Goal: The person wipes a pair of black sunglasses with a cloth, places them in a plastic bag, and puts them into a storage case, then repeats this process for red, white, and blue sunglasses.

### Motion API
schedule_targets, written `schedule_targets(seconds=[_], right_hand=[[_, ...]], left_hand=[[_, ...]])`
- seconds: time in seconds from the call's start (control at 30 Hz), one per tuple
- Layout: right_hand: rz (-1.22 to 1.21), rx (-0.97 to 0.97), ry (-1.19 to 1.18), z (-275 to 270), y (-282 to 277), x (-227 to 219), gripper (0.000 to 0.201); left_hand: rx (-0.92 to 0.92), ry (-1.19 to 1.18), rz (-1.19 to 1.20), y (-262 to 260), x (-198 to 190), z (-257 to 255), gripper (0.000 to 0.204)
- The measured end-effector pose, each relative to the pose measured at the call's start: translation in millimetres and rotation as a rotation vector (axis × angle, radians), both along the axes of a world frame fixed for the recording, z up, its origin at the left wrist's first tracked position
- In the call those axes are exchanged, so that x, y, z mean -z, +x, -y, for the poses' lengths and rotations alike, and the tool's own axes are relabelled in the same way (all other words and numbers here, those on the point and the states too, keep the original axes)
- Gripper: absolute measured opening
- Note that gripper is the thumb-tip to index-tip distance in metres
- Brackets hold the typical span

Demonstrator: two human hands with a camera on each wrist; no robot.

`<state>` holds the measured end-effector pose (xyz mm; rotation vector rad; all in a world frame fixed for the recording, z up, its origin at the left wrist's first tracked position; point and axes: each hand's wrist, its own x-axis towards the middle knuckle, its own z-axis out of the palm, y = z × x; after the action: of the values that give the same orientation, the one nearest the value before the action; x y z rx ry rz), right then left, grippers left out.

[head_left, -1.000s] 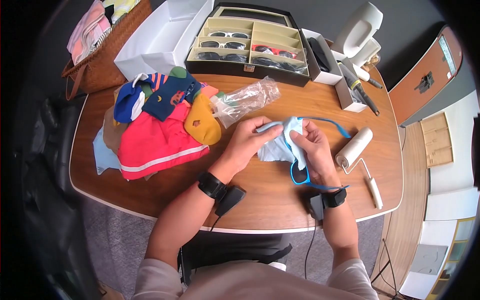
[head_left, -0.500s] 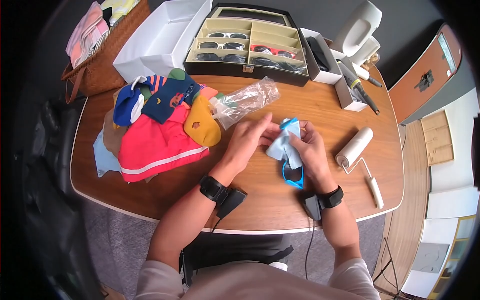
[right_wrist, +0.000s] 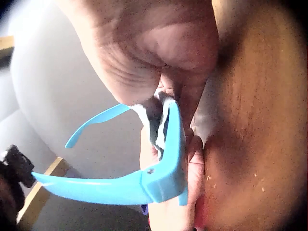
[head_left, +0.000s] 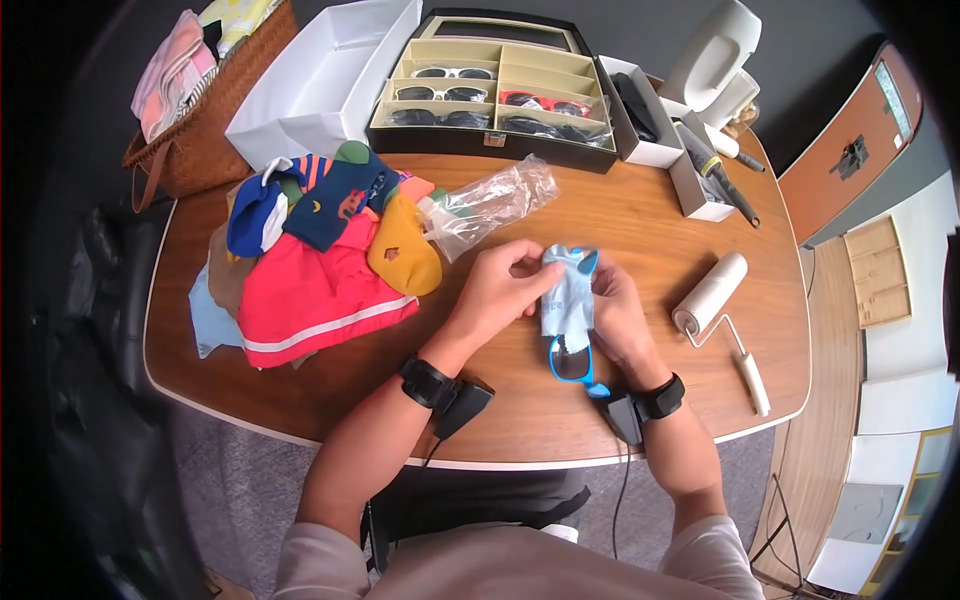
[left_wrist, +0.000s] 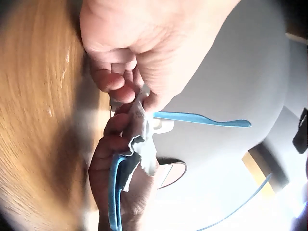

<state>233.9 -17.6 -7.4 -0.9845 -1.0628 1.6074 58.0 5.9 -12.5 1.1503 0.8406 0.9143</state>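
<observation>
Blue-framed sunglasses (head_left: pixel 572 365) are held up over the table, one dark lens showing below a light blue cleaning cloth (head_left: pixel 566 305). The cloth is folded over the other end of the frame and hides that lens. My left hand (head_left: pixel 499 292) pinches the cloth's upper edge between thumb and fingers. From the other side my right hand (head_left: pixel 622 315) grips the sunglasses through the cloth, its fingertips partly hidden behind it. Both temples stand unfolded; one blue temple (right_wrist: pixel 96 188) points back toward the right wrist in the right wrist view.
A lint roller (head_left: pixel 712 292) lies right of the hands. On the left is a pile of clothes and socks (head_left: pixel 330 270), with a clear plastic bag (head_left: pixel 495 207) beside it. Behind stand a sunglasses case (head_left: pixel 495 140), a white box (head_left: pixel 320 85) and a wicker basket (head_left: pixel 215 125).
The sunglasses have turned and shifted left, so the bare lens now hangs below the cloth. My left hand came off the cloth, then took its upper edge again.
</observation>
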Motion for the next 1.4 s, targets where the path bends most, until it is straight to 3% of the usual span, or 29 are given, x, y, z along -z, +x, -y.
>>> schedule_targets(seconds=[0.2, 0.23, 0.3, 0.4, 0.47, 0.8, 0.97, 1.33, 1.4], right_hand=[[-0.146, -0.203, 0.018, -2.1, 9.1, 0.7, 0.047], [-0.191, -0.168, -0.020, -0.9, 6.7, -2.2, 0.048], [-0.280, -0.100, -0.101, 4.2, -1.7, -10.3, 0.049], [-0.008, -0.097, 0.084, 5.6, -3.6, -3.7, 0.048], [0.043, -0.058, 0.065, 6.0, -8.2, -5.5, 0.043], [0.067, 0.085, -0.023, 3.6, -12.3, -1.0, 0.027], [-0.012, 0.068, -0.097, 3.6, -15.0, -9.9, 0.022], [-0.048, -0.055, -0.088, -0.1, -11.2, -6.4, 0.022], [-0.036, -0.051, -0.108, 0.8, -10.8, -6.1, 0.022]], left_hand=[[-0.244, 0.109, -0.025, 7.2, 17.4, -2.9, 0.014], [-0.264, 0.118, -0.023, 7.8, 18.5, -3.4, 0.014], [-0.266, 0.174, -0.072, 7.1, 23.1, -5.0, 0.015], [-0.275, 0.230, -0.057, 7.8, 27.8, -6.7, 0.016], [-0.286, 0.229, -0.046, 8.2, 24.4, -6.1, 0.016], [-0.143, 0.017, 0.079, 2.5, 3.9, -2.5, 0.018], [-0.127, 0.028, 0.053, 3.7, 2.9, -0.4, 0.016], [-0.370, 0.106, 0.008, 7.9, 12.4, -4.0, 0.016], [-0.309, 0.096, 0.016, 6.0, 8.4, -2.7, 0.015]])
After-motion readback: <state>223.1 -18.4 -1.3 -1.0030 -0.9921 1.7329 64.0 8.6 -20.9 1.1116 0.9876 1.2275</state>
